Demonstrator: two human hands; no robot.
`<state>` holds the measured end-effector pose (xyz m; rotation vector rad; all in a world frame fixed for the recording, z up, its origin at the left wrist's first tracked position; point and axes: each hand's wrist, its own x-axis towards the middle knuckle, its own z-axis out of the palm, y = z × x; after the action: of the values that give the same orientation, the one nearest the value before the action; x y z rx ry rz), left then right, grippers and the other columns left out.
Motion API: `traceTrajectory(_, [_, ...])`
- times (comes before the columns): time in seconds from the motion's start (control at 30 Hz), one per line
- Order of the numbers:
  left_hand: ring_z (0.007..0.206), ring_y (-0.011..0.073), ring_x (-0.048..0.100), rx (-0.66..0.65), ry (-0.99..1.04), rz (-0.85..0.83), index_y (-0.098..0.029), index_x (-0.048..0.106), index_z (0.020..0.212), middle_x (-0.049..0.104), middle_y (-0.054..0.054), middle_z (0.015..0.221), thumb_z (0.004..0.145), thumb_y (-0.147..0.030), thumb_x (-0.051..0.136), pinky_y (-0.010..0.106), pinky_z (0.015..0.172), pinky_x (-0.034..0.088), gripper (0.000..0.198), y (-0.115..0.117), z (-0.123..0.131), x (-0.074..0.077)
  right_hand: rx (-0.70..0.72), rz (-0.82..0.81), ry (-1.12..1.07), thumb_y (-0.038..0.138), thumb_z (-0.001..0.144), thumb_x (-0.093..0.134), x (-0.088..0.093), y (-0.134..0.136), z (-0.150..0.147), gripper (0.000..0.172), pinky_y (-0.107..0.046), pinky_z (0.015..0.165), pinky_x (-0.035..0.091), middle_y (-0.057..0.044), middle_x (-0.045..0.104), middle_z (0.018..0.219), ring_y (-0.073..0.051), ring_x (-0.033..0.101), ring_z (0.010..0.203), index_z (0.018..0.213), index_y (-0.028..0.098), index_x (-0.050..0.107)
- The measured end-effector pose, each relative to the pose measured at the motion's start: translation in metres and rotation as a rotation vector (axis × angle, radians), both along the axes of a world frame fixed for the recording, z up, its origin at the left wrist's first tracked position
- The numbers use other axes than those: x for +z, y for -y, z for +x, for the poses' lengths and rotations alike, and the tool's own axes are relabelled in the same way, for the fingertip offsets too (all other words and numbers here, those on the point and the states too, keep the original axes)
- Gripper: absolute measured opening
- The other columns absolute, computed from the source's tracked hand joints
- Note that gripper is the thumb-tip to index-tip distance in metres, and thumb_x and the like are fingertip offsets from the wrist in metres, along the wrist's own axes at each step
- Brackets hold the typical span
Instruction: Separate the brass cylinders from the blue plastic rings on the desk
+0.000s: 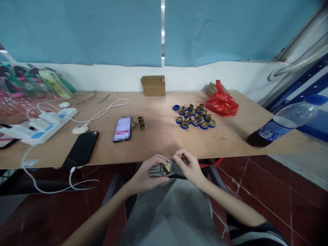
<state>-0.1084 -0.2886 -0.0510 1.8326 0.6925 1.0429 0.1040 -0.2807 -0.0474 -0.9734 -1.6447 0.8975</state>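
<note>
My left hand (148, 174) and my right hand (188, 166) meet just below the front edge of the wooden table (159, 140), over my lap. Between their pinched fingers sits a small brass fitting with a dark ring (166, 168). Both hands are closed on it. On the table to the right lies a cluster of several brass fittings in blue rings (196, 117), with one loose blue ring (176, 107) beside it. A small stack of bare brass fittings (139, 123) stands near the middle.
A phone with a lit screen (122, 128) and a black phone (81, 149) lie left of centre, next to a white power strip (41, 127) with cables. A cardboard box (153, 85), a red plastic bag (222, 101) and a dark soda bottle (284, 123) stand further off.
</note>
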Motion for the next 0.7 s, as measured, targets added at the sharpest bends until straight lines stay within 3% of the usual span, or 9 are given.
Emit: traceTrajectory(0.7, [0.107,0.0208,0.071,0.038,0.012,0.102,-0.024,0.074,0.113,0.074,0.009,0.113,0.082,-0.014,0.077,0.036,0.097,0.056,0.033,-0.0023,-0.0021,0.0039,0.023,0.005,0.022,0.036,0.101,0.055,-0.0035,-0.0029,0.0006,0.022,-0.025,0.069,0.043,0.001,0.057,0.079,-0.014,0.053,0.072,0.086,0.020,0.059])
